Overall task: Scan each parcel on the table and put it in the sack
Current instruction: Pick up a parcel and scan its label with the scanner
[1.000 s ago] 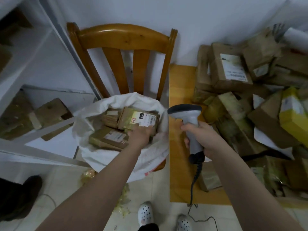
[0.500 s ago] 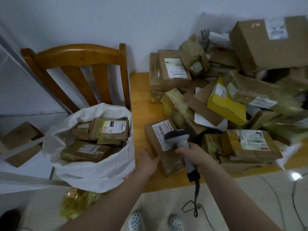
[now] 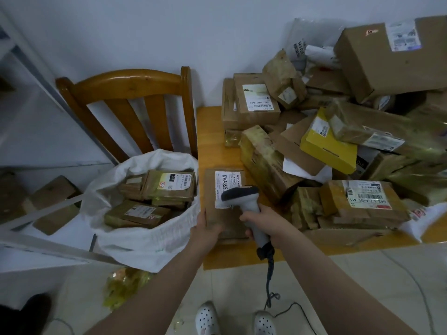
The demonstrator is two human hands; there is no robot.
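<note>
Scan step: parcel is gripped at near corner by left hand, scanner clamped in right hand over its label (sack drop judged next).

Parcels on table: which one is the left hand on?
The flat brown cardboard parcel with the white 12V4A label, under the grey handheld scanner; the left hand grips its near edge. The heaped others are untouched.

A wooden chair stands against the white wall, with a white shelf frame left of it. Crumpled yellowish plastic lies on the tiled floor near my white perforated clogs.
</note>
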